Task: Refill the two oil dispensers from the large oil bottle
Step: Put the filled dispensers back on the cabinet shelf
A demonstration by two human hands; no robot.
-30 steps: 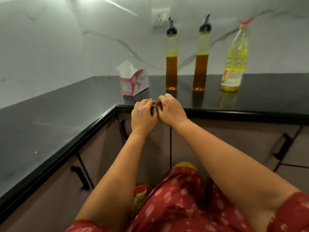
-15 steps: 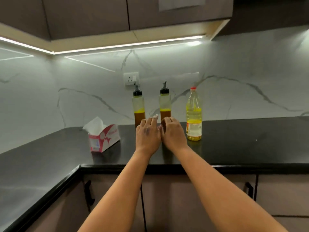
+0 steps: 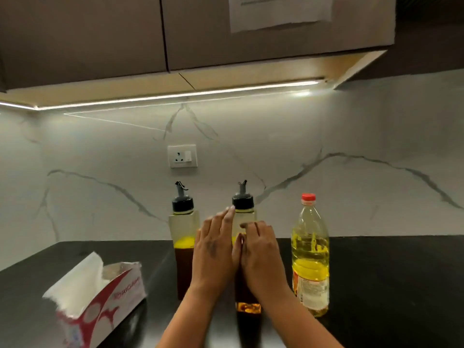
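Note:
Two tall clear oil dispensers with black pour spouts stand on the black counter (image 3: pixel 389 285), each about half full of dark amber oil. The left dispenser (image 3: pixel 183 237) stands free. In front of the right dispenser (image 3: pixel 243 209) are both my hands, side by side. My left hand (image 3: pixel 213 249) has straight fingers reaching up toward its cap. My right hand (image 3: pixel 261 249) has its fingers bent at the dispenser's body; I cannot tell whether they touch it. The large oil bottle (image 3: pixel 310 257), clear with a red cap and yellow oil, stands to the right, untouched.
An open red-and-white tissue box (image 3: pixel 100 300) lies on the counter at the left. A wall socket (image 3: pixel 182 155) sits on the marble backsplash above the dispensers. Dark upper cabinets (image 3: pixel 100 33) with a light strip hang overhead.
The camera has tilted up from the counter's front edge. Both hands have moved from that edge forward and up to the right dispenser.

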